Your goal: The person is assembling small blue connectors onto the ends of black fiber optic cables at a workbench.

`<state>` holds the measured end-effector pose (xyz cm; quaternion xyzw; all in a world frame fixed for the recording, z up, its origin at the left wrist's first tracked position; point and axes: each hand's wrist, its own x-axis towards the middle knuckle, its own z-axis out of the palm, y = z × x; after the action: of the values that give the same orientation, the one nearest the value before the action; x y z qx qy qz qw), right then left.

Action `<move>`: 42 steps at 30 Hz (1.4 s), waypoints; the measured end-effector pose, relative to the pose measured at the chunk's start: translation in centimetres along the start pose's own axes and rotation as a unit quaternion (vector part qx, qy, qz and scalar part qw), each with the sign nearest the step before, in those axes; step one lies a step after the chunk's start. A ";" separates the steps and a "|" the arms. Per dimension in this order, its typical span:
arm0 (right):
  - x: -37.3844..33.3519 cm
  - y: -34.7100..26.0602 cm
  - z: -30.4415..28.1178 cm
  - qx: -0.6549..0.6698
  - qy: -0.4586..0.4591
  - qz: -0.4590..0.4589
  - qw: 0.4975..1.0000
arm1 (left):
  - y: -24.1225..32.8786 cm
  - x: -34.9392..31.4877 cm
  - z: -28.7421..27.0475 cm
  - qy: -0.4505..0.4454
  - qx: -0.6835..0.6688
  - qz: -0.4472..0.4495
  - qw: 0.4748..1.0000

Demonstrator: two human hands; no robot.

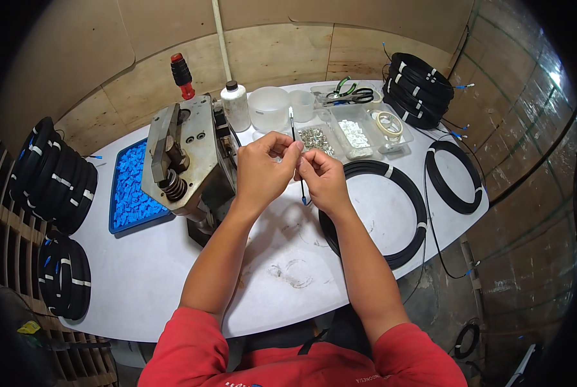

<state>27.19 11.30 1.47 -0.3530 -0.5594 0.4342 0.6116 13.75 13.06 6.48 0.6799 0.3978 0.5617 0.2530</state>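
In front of me, over the middle of the table, both hands meet on a thin black cable [293,131]. My left hand [267,166] is closed, its thumb and fingers pinching the cable. Close beside it, my right hand [325,182] is closed too, fingertips pressed together at the same cable. A white end piece [291,112] points up and away past the left fingers. Below the hands hangs a blue connector [305,201]. The fingers hide the stretch of cable between. Partly under my right forearm lies a large coil of black cable [420,200].
A metal press [195,145] stands left, beside a tray of blue connectors [134,187]. Behind are a white bottle [235,106], tubs of metal terminals [315,138] and white pieces [353,134], tape [389,124] and scissors [359,96]. Cable coils are stacked left [56,177] and right [417,90].
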 end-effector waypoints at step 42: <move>0.1 0.3 -0.6 0.068 -0.036 0.027 0.997 | 1.3 -0.4 -0.4 -0.040 -0.012 -0.018 0.999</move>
<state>27.71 11.56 1.16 -0.3100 -0.5404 0.4998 0.6017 13.64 11.98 7.40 0.6914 0.3931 0.5339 0.2871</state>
